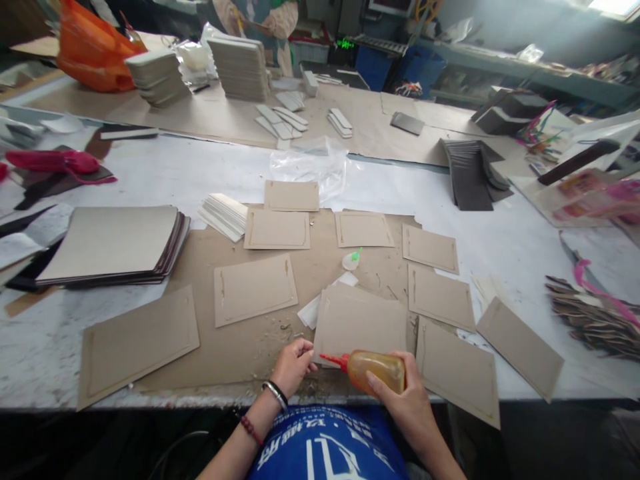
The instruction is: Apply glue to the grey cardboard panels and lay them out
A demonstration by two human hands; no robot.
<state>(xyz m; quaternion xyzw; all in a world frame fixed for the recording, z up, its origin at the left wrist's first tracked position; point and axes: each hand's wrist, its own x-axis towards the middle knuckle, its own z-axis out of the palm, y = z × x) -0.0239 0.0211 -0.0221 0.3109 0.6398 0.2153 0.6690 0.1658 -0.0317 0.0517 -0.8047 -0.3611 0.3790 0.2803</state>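
Observation:
My right hand [407,393] is wrapped round a glue bottle [377,372] of amber liquid with a red nozzle. The bottle lies tilted on its side, and its tip points left over the near edge of a grey-brown cardboard sheet [363,327]. At that sheet's lower left corner, my left hand [295,367] has its fingers closed in a pinch on the edge. White strips [311,312] stick out from under the sheet. Beyond it stands a small white bottle [351,260] with a green tip.
Several cardboard sheets with glue lines lie around, such as one at left [140,347] and one at right [457,367]. A stack of large sheets [110,240] sits left, dark pieces [470,173] far right. Across the table, a person [263,20] stands behind tall stacks [239,67].

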